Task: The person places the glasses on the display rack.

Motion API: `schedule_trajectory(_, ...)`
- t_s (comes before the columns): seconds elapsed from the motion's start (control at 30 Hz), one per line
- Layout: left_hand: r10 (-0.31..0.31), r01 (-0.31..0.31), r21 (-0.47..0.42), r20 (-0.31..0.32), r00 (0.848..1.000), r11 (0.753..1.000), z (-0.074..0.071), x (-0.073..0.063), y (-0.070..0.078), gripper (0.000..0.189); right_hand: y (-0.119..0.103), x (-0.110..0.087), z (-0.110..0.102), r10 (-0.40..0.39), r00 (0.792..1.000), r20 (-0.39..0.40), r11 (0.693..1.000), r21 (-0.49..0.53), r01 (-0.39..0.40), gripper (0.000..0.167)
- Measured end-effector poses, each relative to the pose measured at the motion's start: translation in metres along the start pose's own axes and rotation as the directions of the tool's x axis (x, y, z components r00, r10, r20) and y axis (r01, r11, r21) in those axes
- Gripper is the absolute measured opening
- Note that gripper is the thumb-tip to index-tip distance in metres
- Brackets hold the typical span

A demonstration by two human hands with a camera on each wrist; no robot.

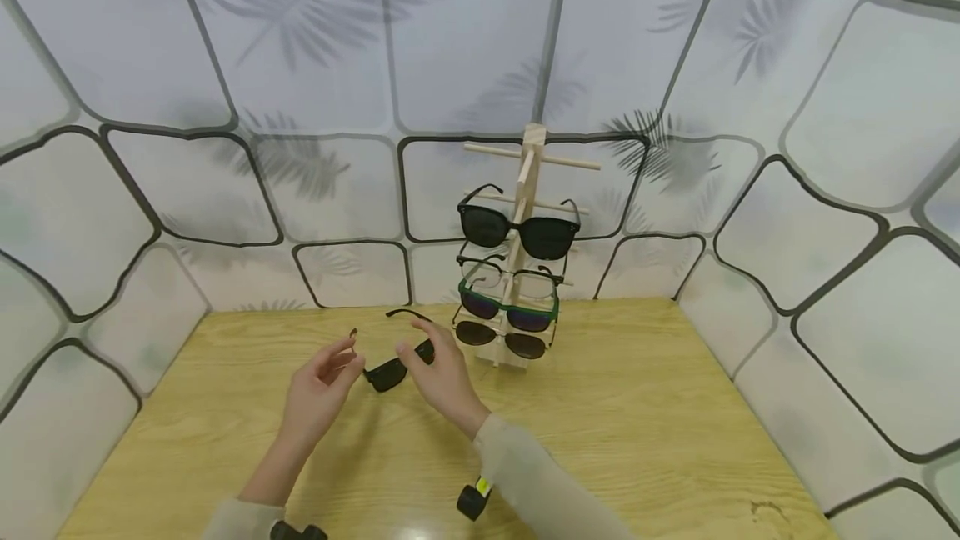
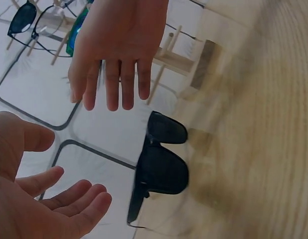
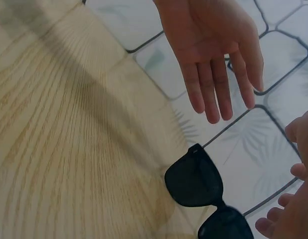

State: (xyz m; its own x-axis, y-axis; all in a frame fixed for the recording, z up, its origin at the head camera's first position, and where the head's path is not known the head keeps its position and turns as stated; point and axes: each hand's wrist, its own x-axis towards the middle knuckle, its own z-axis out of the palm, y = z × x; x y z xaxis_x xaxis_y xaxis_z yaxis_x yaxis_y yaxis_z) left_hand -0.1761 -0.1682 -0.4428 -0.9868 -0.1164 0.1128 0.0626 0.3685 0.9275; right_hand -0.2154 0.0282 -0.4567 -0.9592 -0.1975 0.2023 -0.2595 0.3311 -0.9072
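A pair of black sunglasses (image 1: 386, 375) stands on the wooden table, its dark lenses toward me and its arms reaching back. My left hand (image 1: 318, 390) is just left of it, fingers loosely bent. In the left wrist view, that left hand (image 2: 54, 199) is apart from the sunglasses (image 2: 164, 169), with nothing in its fingers. My right hand (image 1: 442, 373) is at the other side, covering part of the right lens in the head view. Seen from the left wrist, the right hand (image 2: 119, 55) has straight fingers and holds nothing. The right wrist view shows the sunglasses (image 3: 194, 181) between both hands.
Behind and right of my right hand stands a wooden display rack (image 1: 531, 165). It bears black sunglasses (image 1: 547, 237), clear-lensed glasses (image 1: 534, 283), green-framed sunglasses (image 1: 528, 319) and brown-lensed sunglasses (image 1: 525, 346). Patterned walls (image 1: 337, 190) enclose the table (image 1: 637, 407) at the back and sides.
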Motion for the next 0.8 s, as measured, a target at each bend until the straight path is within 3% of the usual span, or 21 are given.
schedule_trajectory(0.23,0.002,-0.002,-0.009,0.006,1.0,1.0,0.008,-0.001,-0.016,0.046,0.019,0.012,0.004,-0.001,1.0,-0.013,0.998,-0.056,0.001,0.056)
schedule_trajectory(0.6,-0.066,0.066,0.029,0.01,0.998,0.997,0.015,0.0,-0.023,0.047,0.029,0.022,0.006,0.079,0.997,-0.002,0.996,-0.047,-0.079,0.061)
schedule_trajectory(0.8,-0.086,0.085,0.048,0.028,0.996,0.995,0.015,0.003,-0.028,0.051,0.037,0.025,0.008,0.082,0.997,0.006,0.995,-0.059,-0.082,0.061)
